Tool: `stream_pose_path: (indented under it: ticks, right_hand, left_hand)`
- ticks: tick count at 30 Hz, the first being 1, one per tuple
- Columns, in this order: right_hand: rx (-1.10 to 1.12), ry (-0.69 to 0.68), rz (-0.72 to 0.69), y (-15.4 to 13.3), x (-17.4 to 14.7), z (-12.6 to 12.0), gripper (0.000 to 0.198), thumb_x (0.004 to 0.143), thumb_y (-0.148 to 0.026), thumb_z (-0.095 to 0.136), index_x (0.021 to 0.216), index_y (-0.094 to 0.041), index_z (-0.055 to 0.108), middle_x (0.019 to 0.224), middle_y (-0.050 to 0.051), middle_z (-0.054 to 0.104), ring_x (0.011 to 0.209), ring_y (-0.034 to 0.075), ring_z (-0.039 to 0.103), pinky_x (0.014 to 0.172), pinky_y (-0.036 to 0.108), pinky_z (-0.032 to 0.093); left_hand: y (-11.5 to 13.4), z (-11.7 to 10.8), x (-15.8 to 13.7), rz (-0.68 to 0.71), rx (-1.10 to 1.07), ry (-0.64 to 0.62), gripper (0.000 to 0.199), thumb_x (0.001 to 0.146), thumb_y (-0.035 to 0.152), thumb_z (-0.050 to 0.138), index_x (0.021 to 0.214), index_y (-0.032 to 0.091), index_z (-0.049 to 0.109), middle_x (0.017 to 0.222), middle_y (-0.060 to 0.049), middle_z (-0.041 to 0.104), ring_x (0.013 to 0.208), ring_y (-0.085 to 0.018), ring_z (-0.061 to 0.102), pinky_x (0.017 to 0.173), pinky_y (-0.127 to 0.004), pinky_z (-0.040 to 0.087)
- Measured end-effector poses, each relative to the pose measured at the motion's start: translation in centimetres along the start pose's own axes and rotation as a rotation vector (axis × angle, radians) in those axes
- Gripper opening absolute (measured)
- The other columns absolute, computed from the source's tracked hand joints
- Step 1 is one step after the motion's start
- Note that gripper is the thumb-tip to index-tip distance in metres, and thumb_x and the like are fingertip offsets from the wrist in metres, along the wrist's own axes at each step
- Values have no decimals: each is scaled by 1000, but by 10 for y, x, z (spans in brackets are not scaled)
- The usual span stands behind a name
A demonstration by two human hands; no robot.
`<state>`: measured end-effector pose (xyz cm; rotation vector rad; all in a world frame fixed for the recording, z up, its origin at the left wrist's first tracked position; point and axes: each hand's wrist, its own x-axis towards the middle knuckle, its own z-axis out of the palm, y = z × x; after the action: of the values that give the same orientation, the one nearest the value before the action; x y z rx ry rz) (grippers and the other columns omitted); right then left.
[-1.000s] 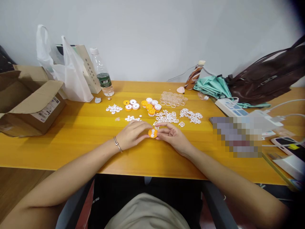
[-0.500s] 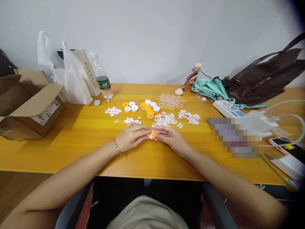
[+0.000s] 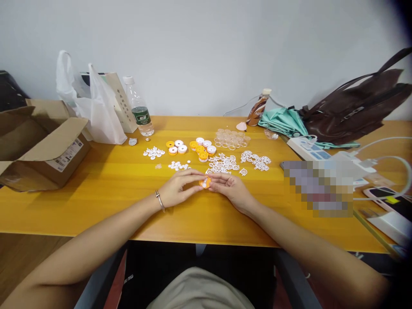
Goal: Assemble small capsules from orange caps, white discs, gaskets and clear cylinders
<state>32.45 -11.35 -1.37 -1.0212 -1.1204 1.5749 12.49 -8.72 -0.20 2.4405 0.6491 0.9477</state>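
Observation:
Between my two hands, just above the yellow table [image 3: 180, 219], is a small round orange disc-shaped part [image 3: 205, 183] with white pieces in its middle. The fingertips and thumb of my left hand [image 3: 180, 187] pinch its left side. On its right side, my right hand [image 3: 230, 189] grips it with thumb and fingers. Just beyond my hands lie flat white openwork pieces [image 3: 222, 163] in a pile, and small white round pieces [image 3: 177, 165]. Further back sit orange and white round cases [image 3: 202, 148] in two clusters.
Clear plastic rings [image 3: 231, 139] and more white openwork pieces [image 3: 255, 160] lie to the right, white knobbed discs [image 3: 153, 152] to the left. A cardboard box [image 3: 64, 150], a plastic bag [image 3: 103, 116] and a water bottle [image 3: 140, 112] stand left. Power strips [image 3: 310, 148] and a brown bag [image 3: 350, 111] lie right.
The view has tipped slightly, so the scene sits a little lower. My left fingers have shifted slightly on the orange part; my right hand keeps its grip.

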Motion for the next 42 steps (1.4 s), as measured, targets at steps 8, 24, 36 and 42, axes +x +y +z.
stream_pose_path:
  ticks: [8,24,36,42]
  right_hand:
    - [-2,50,-6,-2,2,-4,36,60,-24,77,95,-20,69,84,2,71,75,12,65,89,33,48]
    - [-49,8,0,0,1,-3,40,57,-25,78,95,-22,67,85,0,69,80,13,64,93,35,44]
    - [-54,-15,20,-4,-1,-2,40,57,-27,78,95,-21,66,86,1,69,81,14,65,93,35,45]
    - [-55,-15,-4,-4,-4,-2,39,59,-26,77,97,-21,66,86,1,69,79,13,65,92,35,46]
  left_hand:
    - [-19,-16,11,-265,-7,209,21,85,28,52,96,16,66,99,-8,66,93,-17,61,86,-33,46]
    - [-47,-3,139,-149,635,-329,37,80,23,53,117,17,55,122,-10,56,111,-25,49,92,-37,36]
    - [-52,3,138,-170,646,-383,27,83,16,47,106,21,59,112,-8,60,107,-25,50,89,-45,30]
    - [-32,-25,109,-239,-169,-22,33,81,23,54,113,16,53,115,-11,58,101,-18,57,86,-35,45]
